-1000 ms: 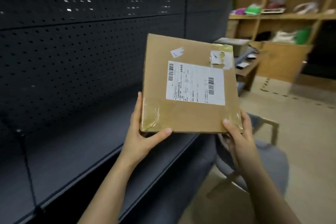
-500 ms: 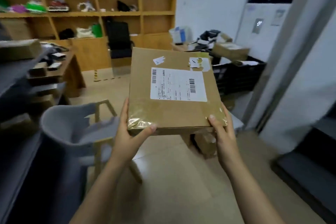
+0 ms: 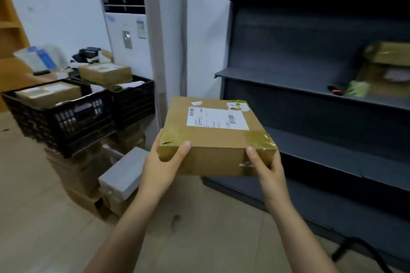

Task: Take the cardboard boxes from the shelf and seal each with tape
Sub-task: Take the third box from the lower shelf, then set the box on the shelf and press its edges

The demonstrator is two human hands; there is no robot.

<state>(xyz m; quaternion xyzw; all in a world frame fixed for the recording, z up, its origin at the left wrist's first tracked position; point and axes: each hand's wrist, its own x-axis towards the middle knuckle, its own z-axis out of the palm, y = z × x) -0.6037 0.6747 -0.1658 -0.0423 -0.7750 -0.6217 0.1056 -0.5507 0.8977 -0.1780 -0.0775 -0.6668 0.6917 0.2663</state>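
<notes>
The flat cardboard box (image 3: pixel 216 137) is held in mid-air over the floor, between the black crates (image 3: pixel 66 115) and the dark shelving (image 3: pixel 310 86), left hand (image 3: pixel 163 166) and right hand (image 3: pixel 269 168) gripping only its near corners, so I reckon its far end could dip and slide free.

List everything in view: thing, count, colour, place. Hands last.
cardboard box: one, brown, centre, held in the air
shipping label: one, white, on the box's top
crates: two, black, left, on top of stacked cartons
packed boxes: at least two, brown, in the crates
stacked cartons: count unclear, brown, on the floor under the crates
parcel: one, grey, against that stack
air conditioner: one, white, back wall
shelving: one unit, dark grey, right
shelf boxes: blurred, brownish, on a shelf at the right edge
left hand: grips the box's near left corner
right hand: grips its near right corner
</notes>
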